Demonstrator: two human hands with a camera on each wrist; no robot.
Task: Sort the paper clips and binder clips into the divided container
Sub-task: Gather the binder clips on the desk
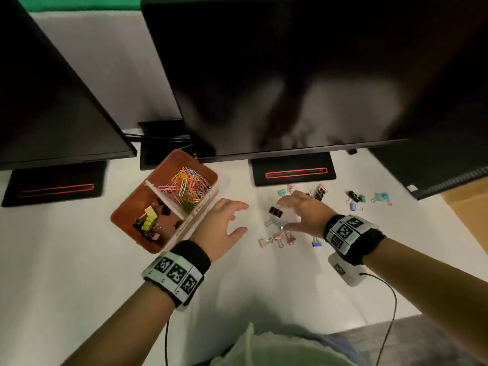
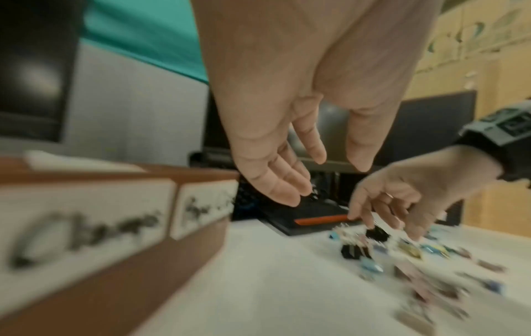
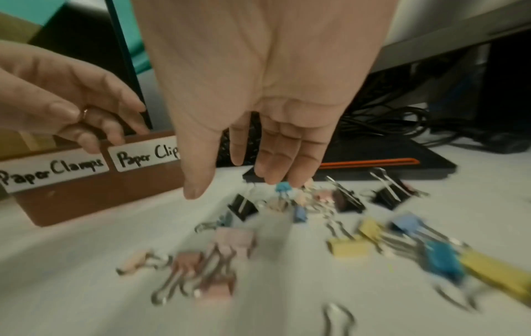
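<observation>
Both hands are empty, fingers loosely spread: the right hand [image 1: 298, 210] hovers over the scattered coloured metal binder clips [image 1: 280, 237] mid-desk, likely choosing one – the left hand [image 1: 221, 225] waits beside the brown divided plastic container [image 1: 126, 207], whose far compartment holds the colourful wire paper clips [image 1: 187, 186].

Brown divided container [image 1: 203, 172] holds paper clips [image 1: 188, 187]; binder clips [image 1: 280, 237] lie scattered beside.

I've got open desk [image 1: 79, 260] along the near edge, but the monitor [image 1: 303, 75] hangs low over the far edge, and the container [image 1: 126, 207] blocks the left.
</observation>
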